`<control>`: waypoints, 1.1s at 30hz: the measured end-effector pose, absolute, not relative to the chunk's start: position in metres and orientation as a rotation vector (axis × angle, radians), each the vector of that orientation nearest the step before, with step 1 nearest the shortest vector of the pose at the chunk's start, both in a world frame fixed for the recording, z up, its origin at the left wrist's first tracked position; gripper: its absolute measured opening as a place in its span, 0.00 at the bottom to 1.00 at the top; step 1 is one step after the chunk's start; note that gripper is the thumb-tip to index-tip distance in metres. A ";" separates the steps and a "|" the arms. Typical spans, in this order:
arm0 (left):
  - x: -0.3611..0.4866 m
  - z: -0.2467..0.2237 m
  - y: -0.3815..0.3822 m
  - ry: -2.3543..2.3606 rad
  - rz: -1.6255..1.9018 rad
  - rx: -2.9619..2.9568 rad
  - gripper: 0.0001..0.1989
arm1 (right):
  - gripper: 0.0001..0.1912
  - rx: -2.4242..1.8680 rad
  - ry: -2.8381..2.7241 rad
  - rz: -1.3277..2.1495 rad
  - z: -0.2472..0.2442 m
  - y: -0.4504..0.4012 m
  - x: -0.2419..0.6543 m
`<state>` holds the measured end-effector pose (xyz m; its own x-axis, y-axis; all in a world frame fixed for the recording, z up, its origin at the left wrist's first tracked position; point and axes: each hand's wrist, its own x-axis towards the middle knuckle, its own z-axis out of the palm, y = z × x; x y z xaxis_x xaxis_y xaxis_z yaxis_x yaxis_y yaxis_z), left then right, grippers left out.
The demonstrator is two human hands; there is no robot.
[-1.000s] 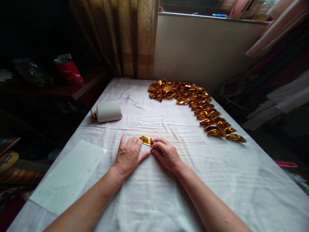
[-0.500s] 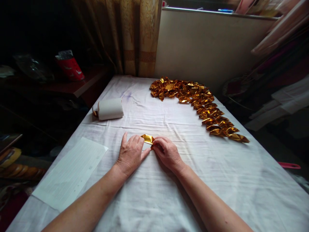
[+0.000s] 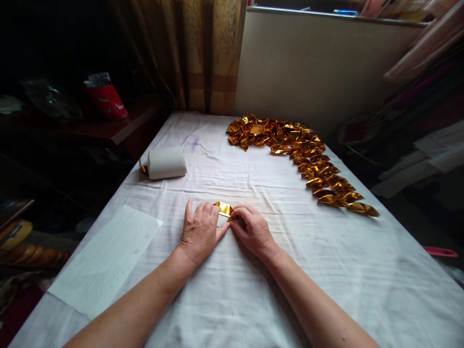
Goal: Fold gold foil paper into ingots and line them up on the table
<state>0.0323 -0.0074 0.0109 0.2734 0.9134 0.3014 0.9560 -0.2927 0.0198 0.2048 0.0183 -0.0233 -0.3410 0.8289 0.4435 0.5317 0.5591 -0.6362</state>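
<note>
A small piece of gold foil paper (image 3: 225, 209), partly folded, lies on the white cloth in front of me. Its shiny gold side shows along the far edge, and a white part faces up on the near side. My left hand (image 3: 201, 227) presses down on its left end, thumb on the near edge and fingers bent over it. At the right end, my right hand (image 3: 253, 227) pinches a corner between thumb and fingers. Both hands hide much of the paper. Several folded gold foil pieces (image 3: 290, 135) curve in a long cluster at the back right.
A roll of white-backed paper (image 3: 167, 163) rests at the back left of the cloth-covered table (image 3: 246, 179). A lined paper sheet (image 3: 108, 261) lies at the left. Beyond it, a red container (image 3: 108, 100) stands on a dark side table. A curtain (image 3: 201, 58) hangs behind.
Both hands stay on the foil paper, with only slight finger movement at its right end. The whole view has shifted slightly.
</note>
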 end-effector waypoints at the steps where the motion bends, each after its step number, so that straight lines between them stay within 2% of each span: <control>1: 0.032 0.011 -0.007 -1.763 -0.392 -2.371 0.17 | 0.06 -1.093 -2.029 0.494 -0.023 0.019 0.205; 10: 0.032 0.011 -0.008 -1.777 -0.434 -2.372 0.13 | 0.12 -1.127 -1.957 0.457 -0.027 0.017 0.207; 16: 0.027 0.008 -0.008 -1.763 -0.471 -2.391 0.12 | 0.06 -1.012 -2.103 0.327 -0.019 0.009 0.206; 22: -0.008 0.012 -0.002 -1.646 -0.545 -2.721 0.08 | 0.06 -1.032 -2.195 0.277 -0.017 0.007 0.207; 25: -0.024 0.012 0.005 -1.572 -0.577 -2.833 0.10 | 0.06 -1.033 -2.215 0.297 -0.016 0.008 0.206; 33: -0.027 0.006 0.014 -1.429 -0.622 -2.811 0.07 | 0.06 -1.048 -2.263 0.263 -0.012 0.010 0.205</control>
<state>-0.0266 0.0136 0.0060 0.5302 0.7908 0.3059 0.7628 -0.6024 0.2351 0.2054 0.0097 -0.0119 -0.4902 0.7431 0.4555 0.6186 0.6648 -0.4187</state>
